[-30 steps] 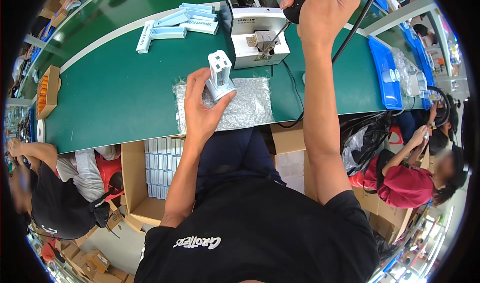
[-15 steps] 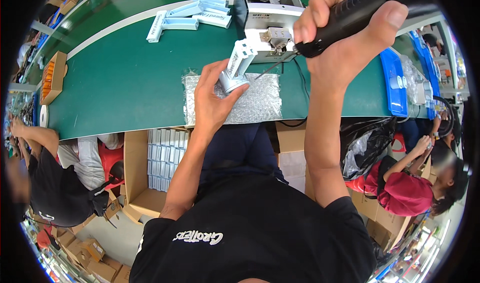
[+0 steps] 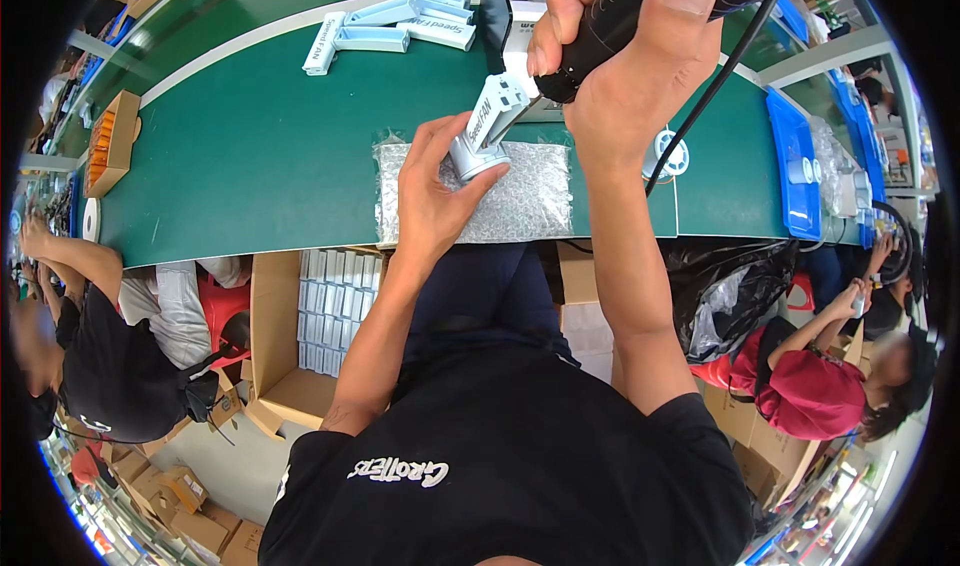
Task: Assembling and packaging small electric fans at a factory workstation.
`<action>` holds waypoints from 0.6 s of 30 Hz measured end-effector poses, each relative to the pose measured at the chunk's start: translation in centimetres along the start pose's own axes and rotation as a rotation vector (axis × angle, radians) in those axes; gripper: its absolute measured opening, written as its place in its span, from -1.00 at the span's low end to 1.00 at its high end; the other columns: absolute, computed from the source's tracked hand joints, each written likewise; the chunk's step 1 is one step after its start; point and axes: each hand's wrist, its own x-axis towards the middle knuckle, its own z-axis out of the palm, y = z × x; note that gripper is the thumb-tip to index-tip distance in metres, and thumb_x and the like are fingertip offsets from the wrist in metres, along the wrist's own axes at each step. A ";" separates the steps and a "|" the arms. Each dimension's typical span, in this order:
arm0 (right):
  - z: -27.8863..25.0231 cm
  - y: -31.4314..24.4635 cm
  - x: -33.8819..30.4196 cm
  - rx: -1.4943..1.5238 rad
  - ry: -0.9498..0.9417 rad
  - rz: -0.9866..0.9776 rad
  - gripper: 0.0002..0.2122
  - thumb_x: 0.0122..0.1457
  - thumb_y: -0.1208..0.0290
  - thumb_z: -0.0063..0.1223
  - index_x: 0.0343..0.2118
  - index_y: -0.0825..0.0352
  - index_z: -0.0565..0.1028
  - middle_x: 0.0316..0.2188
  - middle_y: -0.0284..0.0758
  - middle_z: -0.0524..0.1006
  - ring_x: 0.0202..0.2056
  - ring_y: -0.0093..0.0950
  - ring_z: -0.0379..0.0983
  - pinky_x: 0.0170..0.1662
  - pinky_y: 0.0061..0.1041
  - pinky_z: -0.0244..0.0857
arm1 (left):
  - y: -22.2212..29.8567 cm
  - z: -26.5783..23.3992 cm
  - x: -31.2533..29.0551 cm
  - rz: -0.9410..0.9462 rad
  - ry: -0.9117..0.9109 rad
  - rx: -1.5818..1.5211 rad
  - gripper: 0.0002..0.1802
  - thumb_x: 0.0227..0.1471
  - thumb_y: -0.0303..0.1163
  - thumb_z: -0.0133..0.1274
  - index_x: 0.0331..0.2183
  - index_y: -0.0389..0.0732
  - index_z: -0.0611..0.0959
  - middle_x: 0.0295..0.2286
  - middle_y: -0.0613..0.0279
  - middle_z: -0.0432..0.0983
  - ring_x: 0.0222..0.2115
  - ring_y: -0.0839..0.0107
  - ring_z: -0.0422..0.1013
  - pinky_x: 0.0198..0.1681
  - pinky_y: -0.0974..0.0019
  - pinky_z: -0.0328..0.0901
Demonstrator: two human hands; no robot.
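My left hand (image 3: pixel 430 191) is closed round the round base of a pale blue plastic fan housing (image 3: pixel 484 126), which leans to the right above a sheet of bubble wrap (image 3: pixel 535 196). In my right hand (image 3: pixel 630 101) is a black electric screwdriver (image 3: pixel 606 28), gripped round its body. Its bit points down toward the open side of the housing; whether the tip touches a screw is hidden. Just behind the screwdriver stands a white and metal screw feeder (image 3: pixel 522 31), partly covered by my hand. Several similar pale blue housings (image 3: pixel 375 39) lie on the green table at the far left.
An open box of orange parts (image 3: pixel 112 146) stands at the left table edge. At the right lies a blue tray (image 3: pixel 797 211); a white reel (image 3: pixel 672 154) is beside my right forearm. Below the table, a carton (image 3: pixel 275 311) holds rows of pale parts. People sit at both sides.
My right hand has moved left with the screwdriver, bringing its bit from beside the housing to its open side. The reel and a black cable have come into sight.
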 end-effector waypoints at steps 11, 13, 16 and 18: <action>-0.4 0.8 -0.2 0.035 -0.031 -0.043 -0.56 0.39 0.05 0.06 -0.02 0.44 0.40 -0.67 -0.34 0.44 -0.75 -0.63 0.28 -0.69 -0.62 0.14 | -0.1 0.5 0.2 0.021 -0.022 -0.028 -0.33 -0.16 -0.47 0.47 0.05 -0.25 0.63 -0.07 0.08 0.52 -0.08 0.20 0.50 -0.01 0.23 0.39; -1.0 0.4 -0.1 0.037 -0.074 -0.016 -0.53 0.37 0.02 0.07 -0.01 0.43 0.39 -0.68 -0.33 0.44 -0.75 -0.61 0.28 -0.69 -0.62 0.13 | -0.2 0.5 0.1 0.034 -0.016 0.006 -0.33 -0.16 -0.47 0.47 0.05 -0.26 0.63 -0.07 0.08 0.51 -0.08 0.20 0.49 -0.01 0.23 0.39; -1.8 -2.2 1.6 -0.004 -0.008 -0.028 -0.42 0.32 -0.16 0.02 -0.03 0.41 0.37 -0.71 -0.35 0.39 -0.78 -0.58 0.27 -0.71 -0.59 0.14 | -1.1 0.2 0.0 0.020 0.025 0.022 -0.32 -0.18 -0.47 0.48 0.04 -0.28 0.63 -0.06 0.08 0.46 -0.06 0.20 0.46 0.01 0.23 0.38; -2.0 -3.9 3.1 -0.060 0.170 -0.048 -0.40 0.32 -0.23 -0.06 -0.05 0.37 0.38 -0.74 -0.38 0.34 -0.80 -0.56 0.26 -0.73 -0.57 0.16 | -0.6 -0.2 0.1 -0.039 -0.041 -0.113 -0.33 -0.17 -0.47 0.48 0.04 -0.31 0.62 -0.07 0.07 0.47 -0.06 0.21 0.47 0.03 0.23 0.37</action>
